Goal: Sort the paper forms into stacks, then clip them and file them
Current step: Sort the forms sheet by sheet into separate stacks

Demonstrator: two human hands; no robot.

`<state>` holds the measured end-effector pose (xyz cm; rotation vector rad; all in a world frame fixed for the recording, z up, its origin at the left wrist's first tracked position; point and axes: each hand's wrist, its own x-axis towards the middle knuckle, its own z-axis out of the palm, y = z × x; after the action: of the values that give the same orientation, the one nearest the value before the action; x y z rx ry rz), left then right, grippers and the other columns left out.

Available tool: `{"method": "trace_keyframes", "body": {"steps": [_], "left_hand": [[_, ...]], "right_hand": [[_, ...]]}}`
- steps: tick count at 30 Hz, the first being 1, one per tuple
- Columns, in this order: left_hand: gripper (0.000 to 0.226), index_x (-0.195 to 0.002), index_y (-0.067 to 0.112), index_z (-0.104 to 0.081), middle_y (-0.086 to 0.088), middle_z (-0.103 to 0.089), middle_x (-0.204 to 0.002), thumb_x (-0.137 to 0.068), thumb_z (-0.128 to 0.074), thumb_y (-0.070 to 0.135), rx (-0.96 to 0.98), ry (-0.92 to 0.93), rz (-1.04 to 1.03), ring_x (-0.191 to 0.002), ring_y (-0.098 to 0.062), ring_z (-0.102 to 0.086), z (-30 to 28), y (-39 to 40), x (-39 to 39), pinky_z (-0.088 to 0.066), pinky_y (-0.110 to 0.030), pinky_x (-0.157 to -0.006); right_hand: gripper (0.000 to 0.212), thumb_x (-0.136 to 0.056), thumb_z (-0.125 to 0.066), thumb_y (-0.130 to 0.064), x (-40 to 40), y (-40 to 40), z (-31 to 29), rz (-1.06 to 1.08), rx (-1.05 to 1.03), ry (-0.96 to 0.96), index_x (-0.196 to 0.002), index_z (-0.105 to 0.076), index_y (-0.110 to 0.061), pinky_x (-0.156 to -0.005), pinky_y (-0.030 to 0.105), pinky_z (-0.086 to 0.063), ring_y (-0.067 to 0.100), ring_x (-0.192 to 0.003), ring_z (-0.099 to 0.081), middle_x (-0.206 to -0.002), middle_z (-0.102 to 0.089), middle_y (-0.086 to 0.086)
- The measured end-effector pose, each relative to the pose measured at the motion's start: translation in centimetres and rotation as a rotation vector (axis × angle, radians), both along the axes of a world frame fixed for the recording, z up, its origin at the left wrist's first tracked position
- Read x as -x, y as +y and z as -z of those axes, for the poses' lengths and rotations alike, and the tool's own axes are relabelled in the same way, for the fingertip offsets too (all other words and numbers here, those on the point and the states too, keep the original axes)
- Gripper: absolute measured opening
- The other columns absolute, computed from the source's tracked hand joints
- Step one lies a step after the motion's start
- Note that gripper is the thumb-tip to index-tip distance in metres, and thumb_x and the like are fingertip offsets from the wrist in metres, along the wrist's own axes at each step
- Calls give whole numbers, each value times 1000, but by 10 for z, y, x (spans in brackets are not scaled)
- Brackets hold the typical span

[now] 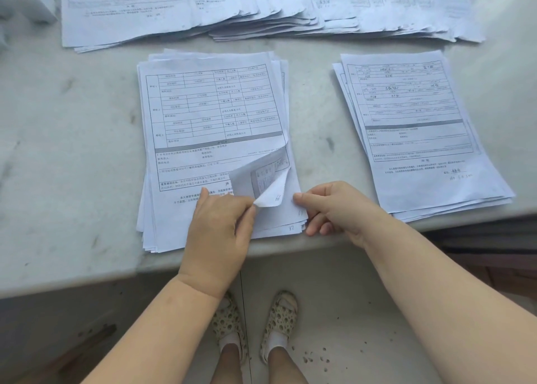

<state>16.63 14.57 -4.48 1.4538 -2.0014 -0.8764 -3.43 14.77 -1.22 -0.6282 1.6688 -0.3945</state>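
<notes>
On the pale grey marbled stone bench (72, 139) we see no container, only paper. The middle stack of white printed paper forms (209, 139) lies near the front edge, its sheets a little uneven, the top one an unfilled table with grey bars. Our left hand (220, 226) rests on this stack, and its grip pinches the lower right corner of the top sheet, which is curled up and back so its underside shows. Our right hand (334, 209) has the fingers curled, its grip on the right lower edge of the same stack. On the lower sheets' corners we read the handwritten number "82". To the right, well apart, lies a second stack of forms filled in by pen (418, 133). Overlapping fanned piles of forms (261, 8) lie along the far side.
</notes>
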Motion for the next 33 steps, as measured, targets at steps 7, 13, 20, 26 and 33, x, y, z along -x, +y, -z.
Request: {"method": "trace_keyframes", "body": {"steps": [7, 13, 20, 26, 33], "left_hand": [[19, -93, 22, -57, 12, -42, -59, -83, -55, 6, 1, 4, -64, -64, -9, -37, -5, 2, 4, -38, -56, -102], [29, -102, 35, -52, 16, -55, -76, -76, -59, 45, 15, -52, 55, -74, -10, -51, -6, 0, 2, -25, -47, -110], [15, -91, 24, -64, 13, -54, -66, -77, -65, 31, -50, -45, -6, -69, -8, -44, -2, -1, 3, -19, -39, -112], [17, -78, 29, -49, 11, -48, -60, -84, -62, 19, -120, 25, -125, -66, -17, -49, -8, -3, 4, -25, -30, -111], [26, -90, 24, -49, 14, -51, -70, -82, -70, 12, -139, 29, -123, -78, -19, -51, -13, -3, 5, -44, -52, -93]], "right_hand": [[13, -87, -71, -22, 0, -1, 0, 9, -15, 1, -81, -64, -13, -42, 18, -40, 13, -49, -62, -63, -64, 1], [23, -85, -73, -32, -8, -3, 4, 22, -8, 91, -74, -62, -15, -42, 19, -37, 12, -44, -59, -65, -67, 2], [28, -84, -72, -38, -9, -2, 3, 10, -3, 111, -82, -65, -11, -46, 20, -37, 11, -43, -58, -64, -69, 1], [17, -90, -67, -26, -1, -1, -2, -1, 2, 0, -80, -65, -14, -44, 17, -40, 11, -46, -59, -54, -65, -7], [17, -86, -73, -23, -4, -1, -1, 20, -1, 15, -75, -63, -13, -41, 16, -39, 12, -44, -58, -57, -64, -2]]}}
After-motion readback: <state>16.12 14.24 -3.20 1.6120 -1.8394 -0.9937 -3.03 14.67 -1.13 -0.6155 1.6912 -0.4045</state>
